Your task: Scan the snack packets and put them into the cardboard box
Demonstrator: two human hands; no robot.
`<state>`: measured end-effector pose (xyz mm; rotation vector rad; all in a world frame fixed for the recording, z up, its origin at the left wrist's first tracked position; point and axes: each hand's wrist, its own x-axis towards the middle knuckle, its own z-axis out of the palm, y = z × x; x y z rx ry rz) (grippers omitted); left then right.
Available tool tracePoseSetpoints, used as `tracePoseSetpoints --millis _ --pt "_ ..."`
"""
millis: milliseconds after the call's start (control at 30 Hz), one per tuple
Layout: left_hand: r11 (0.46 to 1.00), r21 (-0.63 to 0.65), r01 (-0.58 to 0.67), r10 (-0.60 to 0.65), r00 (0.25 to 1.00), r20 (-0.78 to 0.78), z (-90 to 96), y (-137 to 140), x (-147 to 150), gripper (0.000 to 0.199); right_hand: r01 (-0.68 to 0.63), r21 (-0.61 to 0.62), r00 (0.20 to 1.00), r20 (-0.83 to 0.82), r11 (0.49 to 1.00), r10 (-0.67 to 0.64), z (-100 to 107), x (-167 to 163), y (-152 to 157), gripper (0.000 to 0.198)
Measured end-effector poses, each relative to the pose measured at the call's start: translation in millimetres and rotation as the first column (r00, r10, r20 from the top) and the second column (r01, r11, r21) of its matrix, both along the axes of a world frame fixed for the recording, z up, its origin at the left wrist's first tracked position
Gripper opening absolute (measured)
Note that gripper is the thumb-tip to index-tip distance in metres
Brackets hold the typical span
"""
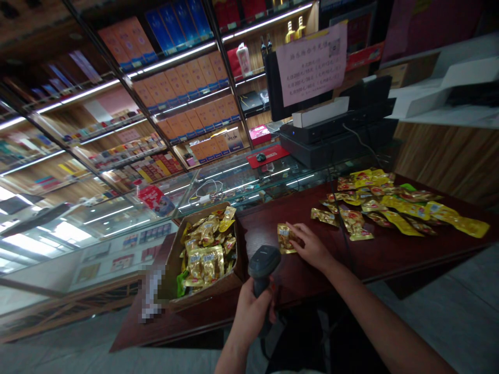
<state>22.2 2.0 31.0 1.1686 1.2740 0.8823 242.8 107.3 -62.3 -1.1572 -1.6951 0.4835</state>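
Observation:
My left hand (pixel 251 311) is wrapped round the handle of a dark handheld barcode scanner (pixel 264 261), held upright above the table's near edge. Farther forward, my right hand (pixel 310 245) has its fingers on a small gold foil snack packet (pixel 285 239), which rests on the dark red table (pixel 257 226). To the left of the scanner stands an open cardboard box (pixel 210 300) filled with gold snack packets (pixel 206 259). More gold and yellow packets (pixel 354 221) lie spread over the table's right side.
Behind the table runs a glass counter (pixel 234 182) with a white cable (pixel 205 196), a mouse (pixel 261 157) and a red bag (pixel 153 197). A monitor with a pink paper notice (pixel 312 65) stands above a black cash drawer (pixel 312 148). A dark cable crosses the table's right part.

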Motion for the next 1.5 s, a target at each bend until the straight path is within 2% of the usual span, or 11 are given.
tracePoseSetpoints --millis 300,433,533,767,867,967,1133,1200,1333,1433,1500 --pt "0.999 -0.010 -0.035 0.035 0.999 0.002 -11.3 5 -1 0.025 0.032 -0.031 0.998 -0.051 0.999 -0.033 4 1 -4 0.055" --pt "0.996 -0.046 -0.072 0.075 0.996 0.054 -33.8 10 -8 0.033 0.121 -0.143 0.957 -0.245 0.982 -0.154 8 6 3 0.049" --pt "0.990 -0.090 -0.109 0.119 0.986 0.115 -51.1 11 -13 0.040 0.042 -0.245 0.877 -0.455 0.969 -0.153 24 -2 19 0.053" --pt "0.991 -0.049 -0.122 0.128 0.980 0.155 -60.0 12 -17 0.041 -0.375 -0.254 0.715 -0.691 0.891 0.104 103 -120 96 0.047" --pt "0.989 -0.060 -0.135 0.144 0.975 0.170 -59.0 14 -18 0.042 -0.421 -0.275 0.765 -0.619 0.864 0.176 129 -177 124 0.047" --pt "0.988 -0.059 -0.140 0.148 0.972 0.185 -60.0 15 -19 0.044 -0.371 -0.277 0.840 -0.507 0.886 0.193 131 -196 131 0.043" --pt "0.991 -0.051 -0.120 0.127 0.974 0.186 -62.1 16 -20 0.044 -0.183 -0.235 0.928 -0.361 0.955 0.089 76 -121 92 0.028" --pt "0.993 -0.060 -0.106 0.115 0.976 0.184 -62.2 17 -20 0.043 0.077 -0.090 0.996 -0.031 0.993 -0.080 47 -66 68 0.030" --pt "0.993 -0.042 -0.108 0.114 0.980 0.160 -64.1 18 -18 0.042 0.467 0.086 0.803 0.376 0.880 -0.462 13 33 35 0.043" --pt "0.991 -0.030 -0.133 0.136 0.983 0.126 -66.2 18 -16 0.043 0.550 0.087 0.686 0.521 0.830 -0.509 10 59 25 0.045" --pt "0.988 -0.021 -0.151 0.153 0.982 0.111 -66.0 17 -14 0.045 0.547 0.075 0.679 0.544 0.834 -0.493 11 51 21 0.043"
